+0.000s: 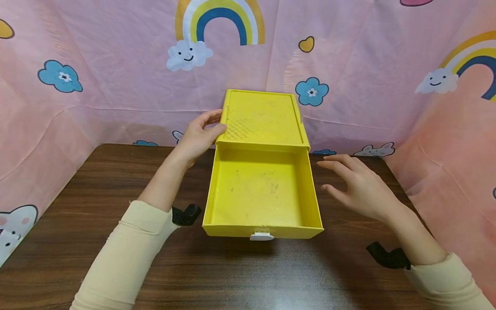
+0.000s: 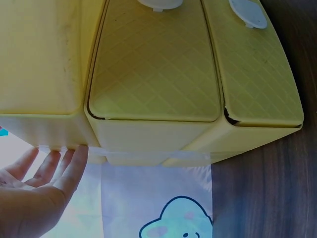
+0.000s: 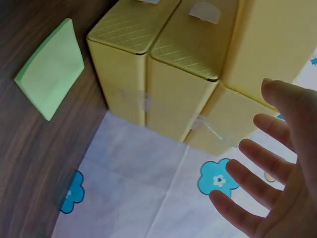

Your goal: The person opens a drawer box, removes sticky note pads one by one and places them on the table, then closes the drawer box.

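A yellow plastic drawer cabinet stands at the back of the table, its top drawer pulled far out toward me. Only dark marks show on the drawer's floor. My left hand rests at the cabinet's upper left edge, thumb on the top and fingers against the side. The left wrist view shows those fingers nearly straight, tips touching the wall. To the right of the drawer, my right hand hovers apart from it, fingers spread and loosely bent, holding nothing. A white handle sits on the drawer front.
Two lower drawers, the middle one and the bottom one, look pushed in. A light green flat square lies on the dark wood table, right of the cabinet. Pink patterned cloth hangs behind and at both sides.
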Tool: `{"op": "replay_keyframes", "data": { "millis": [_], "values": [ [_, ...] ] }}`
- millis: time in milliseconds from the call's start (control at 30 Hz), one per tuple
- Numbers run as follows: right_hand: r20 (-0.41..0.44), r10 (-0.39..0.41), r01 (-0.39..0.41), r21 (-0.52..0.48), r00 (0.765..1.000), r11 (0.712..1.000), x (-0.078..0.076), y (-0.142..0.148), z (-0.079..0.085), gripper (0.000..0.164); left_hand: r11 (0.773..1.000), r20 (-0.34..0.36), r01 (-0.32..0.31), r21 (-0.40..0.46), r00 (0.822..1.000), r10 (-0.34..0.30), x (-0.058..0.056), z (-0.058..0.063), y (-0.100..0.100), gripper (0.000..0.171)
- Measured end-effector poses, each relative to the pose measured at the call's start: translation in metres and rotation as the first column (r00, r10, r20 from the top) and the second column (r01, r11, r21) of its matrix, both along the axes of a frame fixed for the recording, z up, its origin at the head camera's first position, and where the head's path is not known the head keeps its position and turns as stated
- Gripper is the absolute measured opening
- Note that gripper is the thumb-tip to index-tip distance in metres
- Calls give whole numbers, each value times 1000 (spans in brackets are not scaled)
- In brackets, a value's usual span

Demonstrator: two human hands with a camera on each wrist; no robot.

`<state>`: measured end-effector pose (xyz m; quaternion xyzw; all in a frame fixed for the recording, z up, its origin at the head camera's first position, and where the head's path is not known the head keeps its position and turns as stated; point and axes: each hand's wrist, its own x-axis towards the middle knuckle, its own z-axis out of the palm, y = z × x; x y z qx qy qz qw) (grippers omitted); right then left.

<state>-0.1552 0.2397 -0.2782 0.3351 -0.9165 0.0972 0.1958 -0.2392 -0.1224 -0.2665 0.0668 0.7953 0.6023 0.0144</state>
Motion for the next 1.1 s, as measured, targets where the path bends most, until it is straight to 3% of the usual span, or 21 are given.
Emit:
{"op": "replay_keyframes", "data": {
  "millis": [600, 700, 867, 1100],
  "values": [
    [-94, 35, -38, -37, 995, 999, 21, -12, 25, 48, 1000, 2, 6, 17, 1000, -6, 0, -3, -1, 54],
    [-121, 58, -66, -63, 991, 996, 26, -17, 30, 42, 1000, -1, 3, 16, 1000, -3, -1, -3, -1, 54],
    [-174, 103, -124, -109, 979, 986, 35, -28, 36, 47, 1000, -8, 4, 16, 1000, -4, -1, -3, -1, 54],
    [-195, 140, -163, -105, 971, 981, 48, -40, 43, 46, 1000, 1, 4, 17, 1000, -4, -1, -3, -1, 54]
  ]
}}
